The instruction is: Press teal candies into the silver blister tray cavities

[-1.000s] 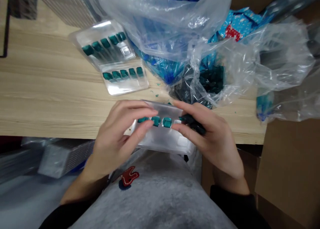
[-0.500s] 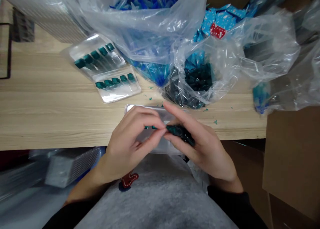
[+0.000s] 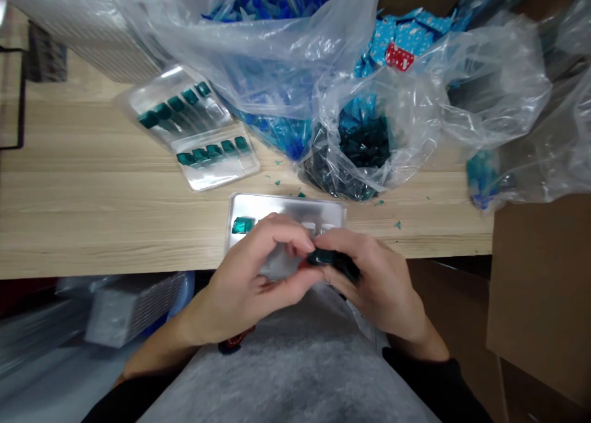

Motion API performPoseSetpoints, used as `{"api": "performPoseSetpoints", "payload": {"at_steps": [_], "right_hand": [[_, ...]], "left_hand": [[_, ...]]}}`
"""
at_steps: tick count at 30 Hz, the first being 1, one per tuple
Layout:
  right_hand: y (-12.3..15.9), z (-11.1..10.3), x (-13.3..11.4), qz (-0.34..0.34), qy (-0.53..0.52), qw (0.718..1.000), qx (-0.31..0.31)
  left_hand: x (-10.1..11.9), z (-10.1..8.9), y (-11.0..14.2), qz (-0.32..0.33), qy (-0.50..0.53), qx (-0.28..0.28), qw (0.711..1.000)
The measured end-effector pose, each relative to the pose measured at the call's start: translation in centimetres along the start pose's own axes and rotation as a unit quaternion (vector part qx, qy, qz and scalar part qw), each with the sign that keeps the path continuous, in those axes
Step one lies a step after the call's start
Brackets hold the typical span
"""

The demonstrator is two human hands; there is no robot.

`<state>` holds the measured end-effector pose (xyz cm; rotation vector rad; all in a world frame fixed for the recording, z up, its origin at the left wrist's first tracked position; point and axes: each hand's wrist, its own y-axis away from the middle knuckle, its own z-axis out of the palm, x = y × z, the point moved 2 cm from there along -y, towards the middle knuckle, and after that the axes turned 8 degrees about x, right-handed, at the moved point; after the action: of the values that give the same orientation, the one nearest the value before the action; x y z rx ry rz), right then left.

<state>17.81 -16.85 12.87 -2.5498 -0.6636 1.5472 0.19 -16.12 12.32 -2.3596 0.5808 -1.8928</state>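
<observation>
Dark-green pieces (image 3: 343,263) in right grip (image 3: 385,281) | left grip (image 3: 247,281) touching them | tray (image 3: 295,205) beneath

The pale wooden table (image 3: 92,220) carries a clear tray (image 3: 295,205) at its front edge, two further trays (image 3: 226,174) touching each other farther left, a blue-filled bag (image 3: 277,72), a smaller dark-filled bag (image 3: 339,173) beside it, and scattered green scraps (image 3: 398,225).
</observation>
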Motion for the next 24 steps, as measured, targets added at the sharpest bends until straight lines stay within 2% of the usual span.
{"api": "performPoseSetpoints", "payload": {"at_steps": [4,8,11,13,17,20,24], "right_hand": [[-0.1,0.0,0.0,0.010,-0.001,1.000,-0.014],[0.1,0.0,0.0,-0.008,-0.048,0.998,0.029],[0.6,-0.3,0.1,0.004,-0.081,0.993,0.080],[0.8,-0.5,0.1,0.025,-0.076,0.992,0.093],[0.6,-1.1,0.3,0.051,-0.012,0.998,0.038],[0.4,-1.6,0.6,0.043,0.080,0.996,-0.004],[-0.2,-1.5,0.6,0.036,0.199,0.978,-0.049]], "left_hand": [[0.3,0.7,0.1,0.018,0.013,0.052,0.998],[0.6,0.9,-0.1,0.002,-0.002,0.089,0.996],[0.6,0.8,-0.2,-0.017,0.005,0.078,0.997],[0.5,0.7,0.0,-0.008,-0.001,0.063,0.998],[-0.1,0.0,0.4,0.030,-0.059,0.051,0.997],[-0.6,-1.0,0.7,0.012,-0.098,0.056,0.994],[-1.1,-2.8,1.0,-0.013,-0.091,0.165,0.982]]}}
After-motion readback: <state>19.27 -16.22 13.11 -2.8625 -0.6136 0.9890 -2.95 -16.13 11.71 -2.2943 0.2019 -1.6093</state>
